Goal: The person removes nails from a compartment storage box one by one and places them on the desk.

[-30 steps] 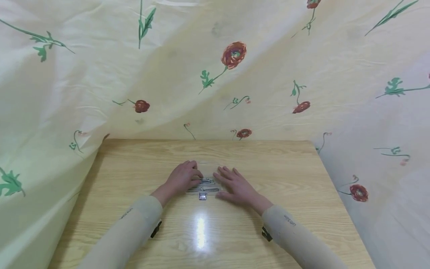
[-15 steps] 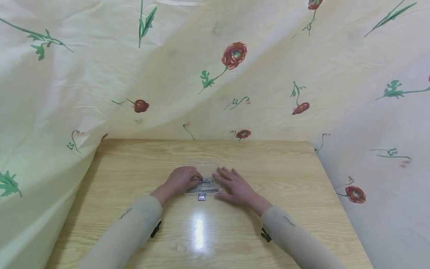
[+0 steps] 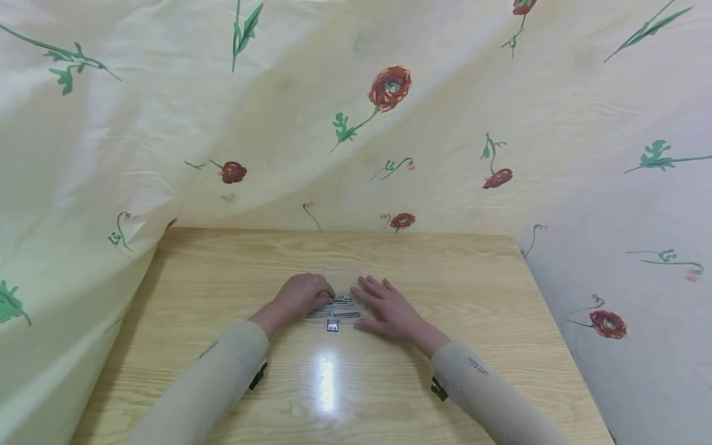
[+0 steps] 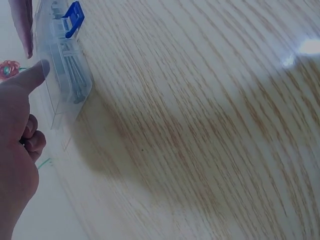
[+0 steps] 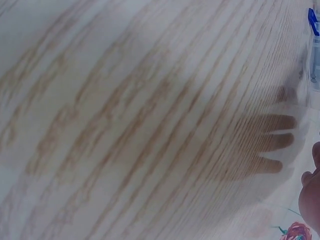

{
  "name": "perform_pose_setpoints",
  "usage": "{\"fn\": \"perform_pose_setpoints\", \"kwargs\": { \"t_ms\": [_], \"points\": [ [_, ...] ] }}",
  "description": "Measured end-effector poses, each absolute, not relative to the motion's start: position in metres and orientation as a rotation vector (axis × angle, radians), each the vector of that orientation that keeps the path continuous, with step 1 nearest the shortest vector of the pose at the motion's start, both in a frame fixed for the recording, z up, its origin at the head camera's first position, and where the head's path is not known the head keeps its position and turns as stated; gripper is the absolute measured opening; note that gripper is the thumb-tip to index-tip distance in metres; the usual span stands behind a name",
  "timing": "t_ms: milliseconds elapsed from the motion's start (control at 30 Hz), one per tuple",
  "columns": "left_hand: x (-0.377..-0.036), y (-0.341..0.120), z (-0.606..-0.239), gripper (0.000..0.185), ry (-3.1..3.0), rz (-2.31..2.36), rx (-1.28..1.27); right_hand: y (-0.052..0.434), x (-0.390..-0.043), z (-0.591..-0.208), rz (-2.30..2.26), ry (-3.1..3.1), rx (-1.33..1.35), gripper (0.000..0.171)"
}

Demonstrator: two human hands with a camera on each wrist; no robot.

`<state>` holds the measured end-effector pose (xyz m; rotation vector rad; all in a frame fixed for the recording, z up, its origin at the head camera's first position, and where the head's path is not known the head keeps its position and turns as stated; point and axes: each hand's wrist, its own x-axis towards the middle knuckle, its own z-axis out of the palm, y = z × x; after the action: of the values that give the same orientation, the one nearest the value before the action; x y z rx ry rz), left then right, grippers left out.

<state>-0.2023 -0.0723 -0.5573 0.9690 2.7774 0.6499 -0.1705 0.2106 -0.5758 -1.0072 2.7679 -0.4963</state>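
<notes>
A clear plastic case (image 4: 54, 82) with a blue latch (image 4: 75, 19) on its front lies on the table, with thin metal nails or screws (image 3: 347, 314) in its compartments. My left hand (image 3: 303, 293) is over the left side, thumb (image 4: 37, 74) reaching to the case and the rear fingers curled. Its fingertips are right at the back group of metal pieces (image 3: 342, 301); I cannot tell whether they pinch one. My right hand (image 3: 389, 310) lies at the case's right side, fingers straight and spread, palm down.
The wood-grain table (image 3: 233, 259) extends around the case. Flowered cloth (image 3: 289, 123) hangs behind it and down both sides. A bright light reflection (image 3: 327, 383) shows on the tabletop in front. Dark straps (image 3: 258, 376) show below the sleeves.
Over the last second my left hand's raised fingers have lowered and curled in toward the metal pieces. My right hand and the case have stayed almost still.
</notes>
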Motion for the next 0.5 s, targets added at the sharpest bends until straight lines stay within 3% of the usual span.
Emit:
{"fn": "perform_pose_setpoints", "kwargs": {
  "t_ms": [500],
  "points": [
    [-0.2123, -0.0698, -0.5604, 0.008, 2.738, 0.572, 1.056, 0.2118, -0.1697, -0.5747, -0.499, 2.754, -1.003, 0.079]
  ]
}}
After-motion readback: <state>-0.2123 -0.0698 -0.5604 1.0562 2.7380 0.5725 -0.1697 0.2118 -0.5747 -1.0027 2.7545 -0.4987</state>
